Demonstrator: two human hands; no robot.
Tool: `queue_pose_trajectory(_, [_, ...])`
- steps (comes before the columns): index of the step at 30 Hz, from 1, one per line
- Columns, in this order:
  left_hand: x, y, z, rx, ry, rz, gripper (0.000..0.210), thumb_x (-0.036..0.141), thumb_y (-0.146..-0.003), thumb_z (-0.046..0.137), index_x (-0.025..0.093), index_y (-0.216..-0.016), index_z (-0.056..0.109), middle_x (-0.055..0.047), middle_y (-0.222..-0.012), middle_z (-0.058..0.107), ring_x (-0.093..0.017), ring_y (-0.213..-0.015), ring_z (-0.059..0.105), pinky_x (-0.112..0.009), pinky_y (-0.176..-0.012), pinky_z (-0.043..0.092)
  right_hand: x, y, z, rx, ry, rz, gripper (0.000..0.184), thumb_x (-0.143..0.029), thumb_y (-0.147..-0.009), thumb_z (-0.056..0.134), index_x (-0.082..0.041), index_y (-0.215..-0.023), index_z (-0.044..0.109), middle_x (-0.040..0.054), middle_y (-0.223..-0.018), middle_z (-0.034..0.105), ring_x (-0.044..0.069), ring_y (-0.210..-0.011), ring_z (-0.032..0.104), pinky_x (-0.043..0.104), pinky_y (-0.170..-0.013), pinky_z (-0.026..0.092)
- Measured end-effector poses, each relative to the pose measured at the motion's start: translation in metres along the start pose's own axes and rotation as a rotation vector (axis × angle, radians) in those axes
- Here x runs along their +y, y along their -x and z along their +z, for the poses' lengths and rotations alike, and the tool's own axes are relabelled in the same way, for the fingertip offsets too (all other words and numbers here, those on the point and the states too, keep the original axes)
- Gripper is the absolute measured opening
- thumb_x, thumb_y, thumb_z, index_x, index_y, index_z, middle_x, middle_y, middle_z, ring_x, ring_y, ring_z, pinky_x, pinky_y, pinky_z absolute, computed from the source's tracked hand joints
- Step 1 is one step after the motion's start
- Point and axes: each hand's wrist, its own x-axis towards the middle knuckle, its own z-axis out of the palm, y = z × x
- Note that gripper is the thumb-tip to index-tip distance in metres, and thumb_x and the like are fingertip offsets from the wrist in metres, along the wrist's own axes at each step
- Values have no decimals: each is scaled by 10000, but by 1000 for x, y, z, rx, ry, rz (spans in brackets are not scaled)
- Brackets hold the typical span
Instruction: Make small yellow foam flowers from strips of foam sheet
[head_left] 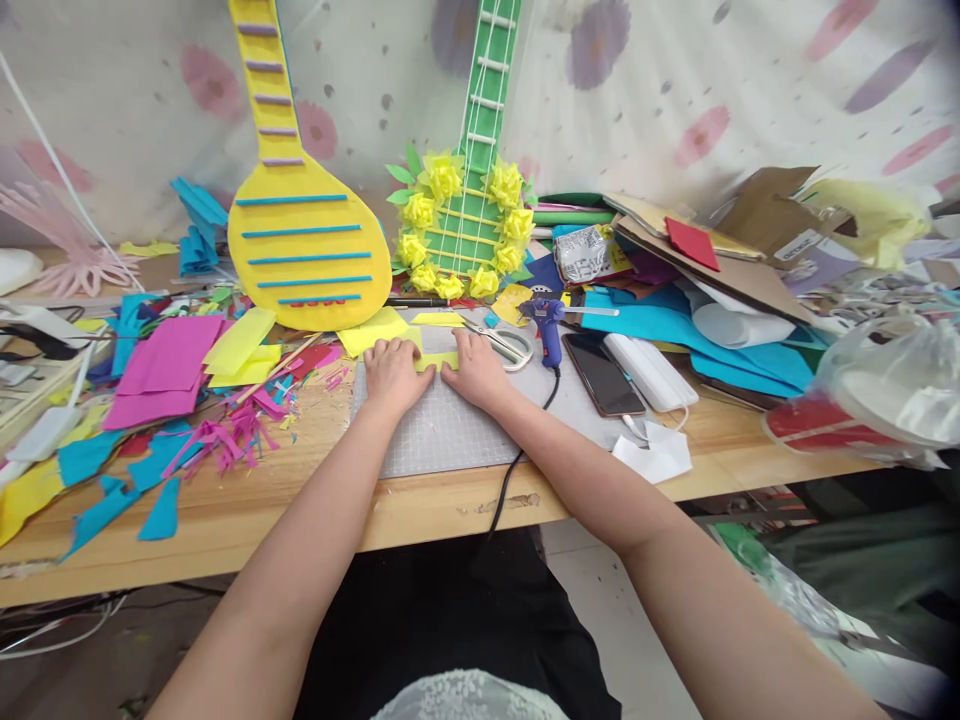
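Note:
On the grey cutting mat [442, 440], a yellow paper strip [439, 361] stretches between my two hands. My left hand [394, 375] is closed over its left end, fingers bent and thumb pointing inward. At the other end my right hand [478, 372] is closed on the strip, thumb close to the left one. The fingertips and the strip's ends are partly hidden. Scissors [510, 350] lie just beyond my right hand, beside a blue hot glue gun [550, 330]. More yellow paper [371, 332] lies behind my left hand.
Behind stand a yellow paper guitar shape [307, 235] and a green one [469, 225] with yellow flowers. Paper scraps [240, 425] and magenta sheets [161, 365] cover the left. A phone [602, 373], white power bank [651, 372], blue sheets [742, 350] and bagged cup [832, 425] lie right.

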Motion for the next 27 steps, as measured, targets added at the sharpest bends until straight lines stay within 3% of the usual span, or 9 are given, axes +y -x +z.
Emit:
queue_pose_trajectory(5, [2, 0, -4, -31, 15, -32, 238, 421, -727, 587, 215, -846, 597, -89, -1004, 627, -295, -1027, 467, -429, -865, 310, 8, 2, -7, 18, 6, 1, 462, -113, -755, 447, -89, -1216, 443, 173, -1060, 506, 276, -1008, 467, 394, -854, 420])
queue_pose_trajectory(9, [4, 0, -5, -38, 2, -36, 262, 439, -718, 590, 211, -846, 595, -86, -998, 627, -290, -1028, 469, -422, -867, 315, 9, -1, -7, 84, -50, -95, 430, -50, -764, 375, -100, -1179, 476, 167, -1057, 536, 265, -1010, 461, 406, -890, 400])
queue_pose_trajectory(14, [5, 0, -6, -49, 7, -46, 295, 461, -727, 566, 205, -869, 604, -92, -1015, 626, -296, -1034, 470, -426, -868, 322, 3, -5, 0, -62, -205, -287, 413, -81, -816, 365, -110, -1217, 462, 121, -1012, 585, 214, -951, 504, 357, -883, 409])
queue_pose_trajectory(19, [-4, 0, -6, -61, 40, -75, 160, 261, -727, 539, 231, -860, 623, -80, -1032, 636, -301, -1055, 463, -451, -879, 318, 2, -3, 1, -99, -204, -253, 420, -69, -825, 360, -96, -1234, 450, 132, -1031, 574, 197, -953, 514, 343, -888, 405])
queue_pose_trajectory(23, [-22, -2, -12, -27, 73, -66, 270, 92, -678, 488, 245, -858, 619, -55, -981, 657, -293, -1032, 480, -449, -860, 320, 4, -3, 1, -87, -224, -242, 410, -78, -821, 360, -118, -1215, 465, 117, -1021, 571, 192, -941, 517, 349, -892, 402])
queue_pose_trajectory(27, [-34, -6, -16, 48, 132, -155, 325, 83, -673, 487, 246, -929, 602, -36, -991, 666, -276, -1006, 511, -428, -863, 330, 5, -3, 2, -78, -241, -247, 397, -90, -820, 361, -120, -1202, 469, 111, -1005, 575, 188, -926, 515, 343, -879, 403])
